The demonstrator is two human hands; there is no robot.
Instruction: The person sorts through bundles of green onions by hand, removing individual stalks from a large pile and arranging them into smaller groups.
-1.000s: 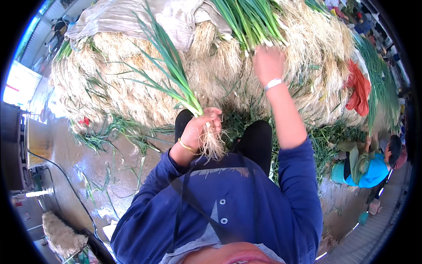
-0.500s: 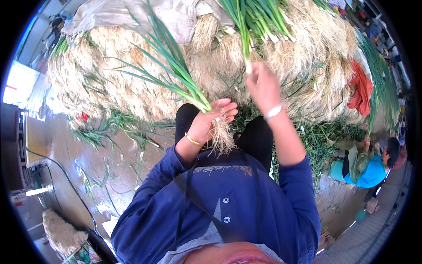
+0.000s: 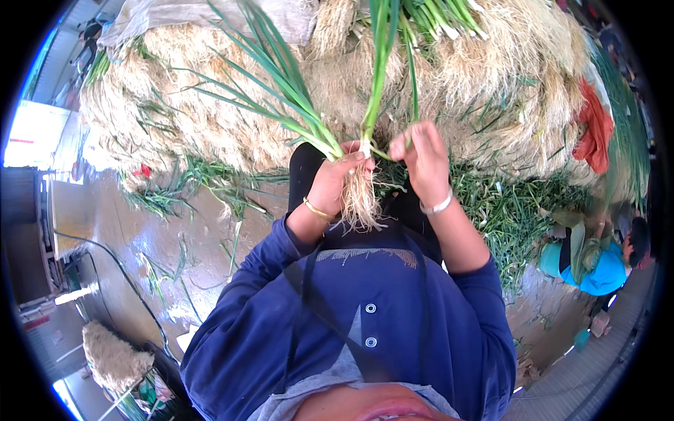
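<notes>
My left hand (image 3: 328,186) is closed round several green onions (image 3: 304,112) near their white ends. Their leaves fan up and left, and the pale roots (image 3: 361,200) hang below my fingers. One more green onion (image 3: 378,77) stands upright at my left fingertips. Just right of it, my right hand (image 3: 427,160) is pinched on a thin green leaf (image 3: 413,88), which bends from that onion's base and rises above my fingers. Part of the pinch is hidden by the fingers.
A wide heap of rooted onions (image 3: 210,112) lies ahead, partly under a grey cloth (image 3: 232,21). Loose onions (image 3: 439,17) rest on top. An orange-red cloth (image 3: 594,130) hangs at right. Green trimmings (image 3: 505,203) litter the floor. A person in blue (image 3: 604,270) sits at right.
My right hand has come down from the heap, bringing another green onion to my left hand. It now pulls a leaf aside at the onion's base.
</notes>
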